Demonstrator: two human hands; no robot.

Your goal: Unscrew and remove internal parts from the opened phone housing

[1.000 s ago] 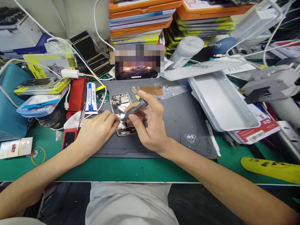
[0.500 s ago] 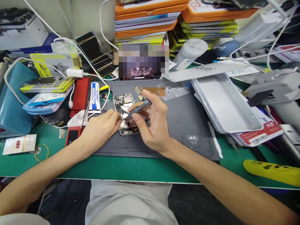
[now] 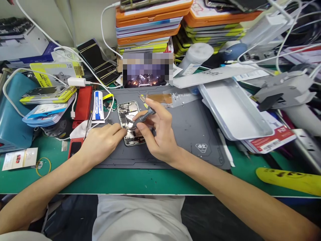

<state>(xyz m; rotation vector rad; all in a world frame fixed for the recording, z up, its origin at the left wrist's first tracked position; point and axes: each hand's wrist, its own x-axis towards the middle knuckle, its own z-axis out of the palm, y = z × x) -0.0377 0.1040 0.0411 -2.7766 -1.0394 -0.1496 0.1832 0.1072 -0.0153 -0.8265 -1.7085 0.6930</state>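
Observation:
An opened smartphone lies on the dark grey mat with its inner parts bare. My right hand holds a grey screwdriver slantwise over the phone, index finger raised near the handle's top and thumb against its side. The driver's tip is too small to make out. At the phone's left edge, my left hand is closed, its fingertips pressed together on the rim; their undersides are hidden. Part of the phone's right side is covered by my right hand.
The mat carries small parts and an orange-brown sheet behind my right hand. A glue tube and red boxes sit left. A lit screen stands behind. To the right are a white tray and a yellow object.
The whole view has shifted slightly, so things appear a little further left. Both hands keep nearly the same places at the phone, and the screwdriver stays in my right hand.

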